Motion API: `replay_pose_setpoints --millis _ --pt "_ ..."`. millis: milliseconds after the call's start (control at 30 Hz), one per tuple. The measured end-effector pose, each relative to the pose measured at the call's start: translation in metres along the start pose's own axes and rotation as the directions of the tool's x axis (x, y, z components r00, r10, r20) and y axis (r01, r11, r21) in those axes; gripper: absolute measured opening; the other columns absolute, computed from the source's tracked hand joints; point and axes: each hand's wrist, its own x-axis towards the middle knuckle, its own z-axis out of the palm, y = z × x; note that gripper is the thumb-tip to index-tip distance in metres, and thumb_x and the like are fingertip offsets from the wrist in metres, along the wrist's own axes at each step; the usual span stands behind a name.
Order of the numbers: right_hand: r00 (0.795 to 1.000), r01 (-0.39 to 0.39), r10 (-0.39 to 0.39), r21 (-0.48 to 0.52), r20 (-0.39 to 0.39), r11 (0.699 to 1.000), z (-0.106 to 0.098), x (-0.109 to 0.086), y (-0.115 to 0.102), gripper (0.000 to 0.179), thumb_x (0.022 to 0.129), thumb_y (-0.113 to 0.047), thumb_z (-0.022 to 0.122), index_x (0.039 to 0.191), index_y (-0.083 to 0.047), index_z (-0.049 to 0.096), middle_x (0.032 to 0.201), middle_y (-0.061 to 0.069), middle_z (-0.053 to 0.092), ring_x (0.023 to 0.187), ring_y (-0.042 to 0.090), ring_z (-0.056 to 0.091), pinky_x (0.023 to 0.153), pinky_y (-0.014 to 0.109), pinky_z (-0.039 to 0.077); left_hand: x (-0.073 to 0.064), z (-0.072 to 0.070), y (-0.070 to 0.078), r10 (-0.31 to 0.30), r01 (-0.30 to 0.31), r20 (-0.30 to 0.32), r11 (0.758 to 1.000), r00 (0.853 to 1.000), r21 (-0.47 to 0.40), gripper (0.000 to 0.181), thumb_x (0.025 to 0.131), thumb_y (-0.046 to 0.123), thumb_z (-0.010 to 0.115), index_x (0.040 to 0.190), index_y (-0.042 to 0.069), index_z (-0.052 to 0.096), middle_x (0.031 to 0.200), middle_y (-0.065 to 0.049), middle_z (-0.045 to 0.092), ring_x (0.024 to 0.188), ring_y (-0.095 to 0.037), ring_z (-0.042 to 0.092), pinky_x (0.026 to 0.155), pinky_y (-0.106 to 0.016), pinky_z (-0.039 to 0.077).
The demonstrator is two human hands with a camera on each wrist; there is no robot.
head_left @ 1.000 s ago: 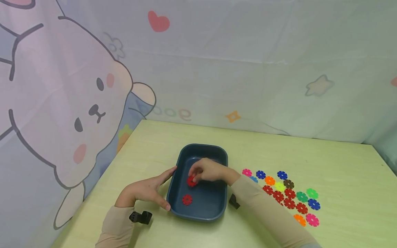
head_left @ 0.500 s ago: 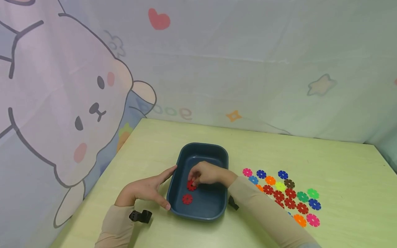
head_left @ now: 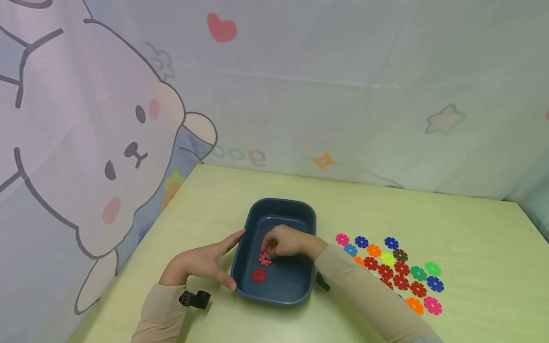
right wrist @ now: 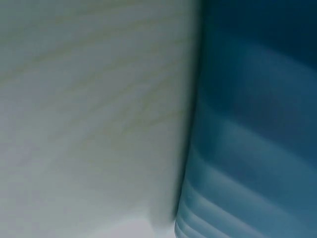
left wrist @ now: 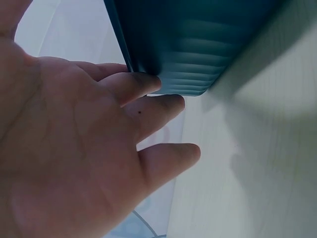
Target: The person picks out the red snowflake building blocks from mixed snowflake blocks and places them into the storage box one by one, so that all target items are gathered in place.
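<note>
A dark blue rectangular tray stands on the table. My left hand rests against its left side, fingers toward the far part and thumb at the near left corner. In the left wrist view the fingers are spread and fairly straight beside the tray's wall. Inside the tray my right hand pinches the far edge of a red notched interlocking disc, low over the bottom. A second red disc lies flat nearer the front. The right wrist view holds only the tray's outer wall and tabletop.
Right of the tray, several notched discs in blue, orange, brown, green and pink lie spread out, among them a yellow disc and dark red discs. My right forearm covers part of them. A printed curtain hangs behind the table.
My right hand has come slightly down and nearer with the red disc, toward the other one. The disc now shows more of its face and looks paler. The left hand has stayed in place.
</note>
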Motion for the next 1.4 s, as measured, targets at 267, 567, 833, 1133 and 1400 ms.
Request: replay_pose_setpoints --millis 267,567,833,1133,1400 --pt "1.0 -0.004 0.004 -0.022 0.003 1.0 0.001 0.0 0.0 0.01 0.082 -0.004 0.074 0.091 -0.007 0.072 0.08 -0.003 0.066 0.072 0.004 0.057 0.068 0.02 0.049 0.001 0.0 0.0 -0.001 0.001 0.001 1.0 1.0 -0.007 0.124 0.073 0.025 0.085 0.154 0.004 -0.007 0.161 -0.017 -0.004 0.147 -0.038 -0.002 0.113 -0.061 0.009" --pt "1.0 0.002 -0.002 -0.006 0.004 1.0 0.0 -0.001 -0.001 0.012 0.08 -0.002 0.075 0.092 -0.004 0.071 0.08 -0.001 0.067 0.073 0.004 0.058 0.07 0.019 0.049 0.002 0.0 -0.001 -0.01 0.01 0.0 1.0 1.0 -0.013 0.124 0.073 0.023 0.085 0.154 0.006 -0.007 0.161 -0.017 -0.005 0.147 -0.038 -0.003 0.113 -0.061 0.009" --pt "1.0 0.012 -0.012 0.005 -0.007 1.0 -0.001 0.0 0.002 0.017 0.08 -0.004 0.075 0.096 -0.004 0.071 0.082 -0.001 0.066 0.074 0.005 0.057 0.071 0.019 0.049 0.001 0.001 0.0 -0.024 0.024 -0.005 1.0 1.0 -0.006 0.124 0.073 0.022 0.085 0.154 0.006 -0.007 0.161 -0.017 -0.004 0.146 -0.039 -0.003 0.113 -0.062 0.01" --pt "0.996 0.061 -0.057 0.053 -0.074 0.997 -0.015 -0.01 -0.001 0.024 0.083 -0.01 0.075 0.104 -0.002 0.07 0.086 -0.002 0.066 0.079 0.006 0.06 0.075 0.02 0.05 0.001 0.001 0.0 -0.026 0.026 -0.006 0.999 1.0 0.018 0.124 0.074 0.024 0.085 0.154 0.005 -0.007 0.161 -0.018 -0.004 0.146 -0.039 -0.001 0.113 -0.062 0.01" --pt "0.991 0.065 -0.052 0.102 -0.122 0.993 -0.039 -0.033 -0.008 0.03 0.086 -0.012 0.073 0.113 0.0 0.067 0.094 0.0 0.066 0.084 0.008 0.061 0.078 0.022 0.051 0.001 0.0 0.0 -0.028 0.028 -0.004 0.999 1.0 0.019 0.123 0.074 0.024 0.085 0.154 0.004 -0.007 0.161 -0.018 -0.004 0.146 -0.04 -0.001 0.113 -0.062 0.011"
